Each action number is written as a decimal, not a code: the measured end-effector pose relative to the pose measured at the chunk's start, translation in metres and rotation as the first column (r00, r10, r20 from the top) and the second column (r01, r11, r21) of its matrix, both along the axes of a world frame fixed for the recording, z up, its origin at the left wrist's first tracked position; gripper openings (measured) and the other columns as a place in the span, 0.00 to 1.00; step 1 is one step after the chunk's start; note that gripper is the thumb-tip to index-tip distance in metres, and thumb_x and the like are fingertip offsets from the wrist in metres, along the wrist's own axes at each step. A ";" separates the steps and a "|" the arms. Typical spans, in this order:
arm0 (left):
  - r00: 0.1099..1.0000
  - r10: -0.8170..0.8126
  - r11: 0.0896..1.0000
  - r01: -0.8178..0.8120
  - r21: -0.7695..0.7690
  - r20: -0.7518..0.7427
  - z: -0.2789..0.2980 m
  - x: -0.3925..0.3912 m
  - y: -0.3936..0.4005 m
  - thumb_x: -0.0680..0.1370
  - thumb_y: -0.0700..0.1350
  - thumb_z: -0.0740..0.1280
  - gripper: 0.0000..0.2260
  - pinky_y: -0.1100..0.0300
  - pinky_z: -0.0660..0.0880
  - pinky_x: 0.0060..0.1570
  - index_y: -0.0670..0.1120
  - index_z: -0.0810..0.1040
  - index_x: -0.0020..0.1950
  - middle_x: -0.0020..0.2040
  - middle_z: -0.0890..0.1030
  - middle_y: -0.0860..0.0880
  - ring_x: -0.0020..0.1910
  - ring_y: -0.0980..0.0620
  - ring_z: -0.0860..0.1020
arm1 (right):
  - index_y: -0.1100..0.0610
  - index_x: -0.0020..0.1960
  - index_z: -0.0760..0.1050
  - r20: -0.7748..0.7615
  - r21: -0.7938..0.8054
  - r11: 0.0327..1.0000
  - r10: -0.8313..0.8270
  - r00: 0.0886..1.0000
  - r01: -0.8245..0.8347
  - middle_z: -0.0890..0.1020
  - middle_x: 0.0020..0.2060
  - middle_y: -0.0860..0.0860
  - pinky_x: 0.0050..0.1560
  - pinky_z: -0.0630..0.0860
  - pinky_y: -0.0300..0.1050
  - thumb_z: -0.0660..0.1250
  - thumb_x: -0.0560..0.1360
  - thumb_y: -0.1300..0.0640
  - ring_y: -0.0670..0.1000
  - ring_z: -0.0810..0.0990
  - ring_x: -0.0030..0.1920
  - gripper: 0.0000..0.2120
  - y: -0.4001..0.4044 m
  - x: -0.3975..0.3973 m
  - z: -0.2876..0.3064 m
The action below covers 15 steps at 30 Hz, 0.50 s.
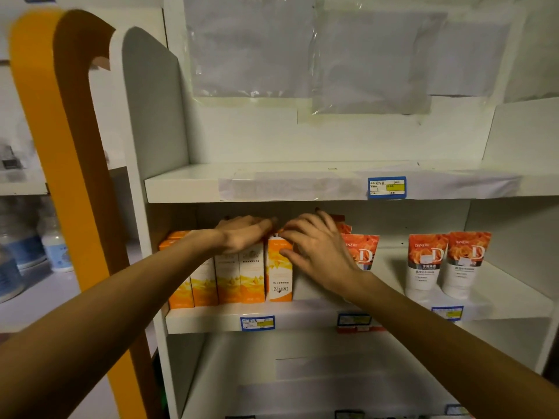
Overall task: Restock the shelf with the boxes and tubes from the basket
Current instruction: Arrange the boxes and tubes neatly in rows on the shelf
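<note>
Fingers (287,235) apparently pinch orange box (279,267).

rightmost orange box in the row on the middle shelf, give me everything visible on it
The rightmost orange box is a tall, narrow carton, cardboard by its look, orange and white with small print and a framed label low on its front. It stands upright on the middle shelf, last in the row of orange boxes and flush against its neighbour. The right hand grips its top and right side; the left hand rests across the neighbouring tops.
</note>
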State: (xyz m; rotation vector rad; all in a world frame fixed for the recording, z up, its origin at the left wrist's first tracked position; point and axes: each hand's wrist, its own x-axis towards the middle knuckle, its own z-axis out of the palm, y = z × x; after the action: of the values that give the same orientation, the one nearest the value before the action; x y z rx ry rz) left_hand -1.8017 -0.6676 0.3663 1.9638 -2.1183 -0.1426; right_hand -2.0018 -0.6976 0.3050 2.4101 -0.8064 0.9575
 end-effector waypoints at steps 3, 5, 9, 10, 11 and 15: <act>0.999 -0.010 1.000 0.011 -0.016 0.032 -0.001 0.000 0.000 0.80 0.69 0.45 0.28 0.42 0.52 0.75 0.60 0.65 0.76 0.75 0.70 0.53 0.75 0.48 0.64 | 0.50 0.67 0.76 -0.021 -0.013 0.999 -0.048 0.999 0.048 0.76 0.66 0.52 0.73 0.61 0.61 0.65 0.78 0.44 0.56 0.69 0.70 0.20 0.003 -0.002 0.000; 0.998 -0.017 1.000 0.017 0.001 0.068 0.000 0.000 0.000 0.81 0.67 0.48 0.26 0.43 0.53 0.75 0.60 0.66 0.75 0.74 0.71 0.53 0.74 0.48 0.66 | 0.49 0.68 0.74 -0.003 0.000 0.997 -0.075 0.997 0.075 0.74 0.67 0.52 0.73 0.61 0.60 0.65 0.78 0.43 0.57 0.67 0.71 0.21 0.003 -0.008 -0.002; 0.999 -0.012 0.999 0.010 0.042 0.050 0.001 0.000 0.001 0.82 0.64 0.50 0.25 0.42 0.50 0.76 0.58 0.65 0.76 0.75 0.70 0.52 0.75 0.47 0.64 | 0.51 0.65 0.76 0.079 0.044 0.994 -0.102 0.992 0.099 0.75 0.66 0.52 0.73 0.62 0.58 0.63 0.78 0.44 0.55 0.68 0.71 0.19 0.003 -0.028 -0.001; 0.999 -0.010 0.999 0.008 0.047 0.046 0.001 0.001 0.002 0.82 0.64 0.50 0.25 0.42 0.50 0.76 0.57 0.64 0.77 0.75 0.69 0.52 0.75 0.47 0.64 | 0.50 0.64 0.77 0.062 0.050 0.992 -0.122 0.991 0.119 0.76 0.66 0.52 0.74 0.60 0.58 0.62 0.78 0.43 0.55 0.68 0.71 0.19 0.002 -0.032 0.002; 0.999 -0.009 0.999 0.006 0.047 0.046 0.000 0.001 0.002 0.83 0.63 0.50 0.24 0.42 0.50 0.76 0.57 0.64 0.77 0.75 0.69 0.51 0.75 0.46 0.64 | 0.50 0.63 0.78 0.022 0.055 0.987 -0.149 0.989 0.148 0.76 0.66 0.52 0.75 0.58 0.58 0.61 0.78 0.42 0.55 0.67 0.72 0.19 0.002 -0.033 0.004; 0.997 -0.006 0.999 0.004 0.035 0.073 -0.001 0.000 0.003 0.82 0.64 0.48 0.25 0.42 0.48 0.76 0.58 0.62 0.78 0.77 0.66 0.51 0.77 0.46 0.61 | 0.50 0.63 0.79 -0.110 0.061 0.977 -0.196 0.974 0.204 0.75 0.68 0.51 0.77 0.52 0.58 0.56 0.78 0.33 0.56 0.64 0.74 0.27 0.010 -0.022 0.006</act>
State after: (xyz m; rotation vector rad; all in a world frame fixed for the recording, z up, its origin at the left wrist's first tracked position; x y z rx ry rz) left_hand -1.8019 -0.6647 0.3651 2.0131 -2.1806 -0.1105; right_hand -2.0236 -0.6878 0.3106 2.3608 -1.0380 0.7315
